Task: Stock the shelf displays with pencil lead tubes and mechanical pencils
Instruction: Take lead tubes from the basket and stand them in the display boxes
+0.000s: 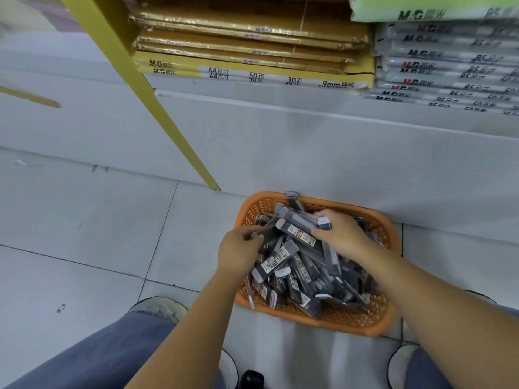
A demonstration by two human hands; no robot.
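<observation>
The right hand (341,234) is clamped on a bundle of lead tubes (300,220), fingers curled over the top and thumb beneath, close to their pale caps; we see the bundle lying slantwise, lifted above the heap, its far ends pointing up and left toward the basket's back rim. The left hand (238,249) sits just beside it, fingers curled round a dark tube (265,233) at the left edge of the heap; both forearms are bare and reach down from the lower edge of the view.

Under the hands lies the heap of tubes (303,276), dark grey with white caps and printed labels, piled every way and filling the orange basket (323,321); a thin pale stick (250,294) lies along the basket's near-left rim, and we cannot tell whether it is a pencil.

The basket stands on the floor (84,234) of pale tiles, its back rim against the white shelf base (309,153); a yellow upright (157,108) slants down to the floor just left of the basket.

Above the base we see yellow paper packs (252,71) stacked flat, marked A4; to their right is a stack of grey packs (449,66) with a green pack (421,9) on top.

Nearest us are legs in blue jeans (98,357) and a pale shoe (157,307) left of the basket.
</observation>
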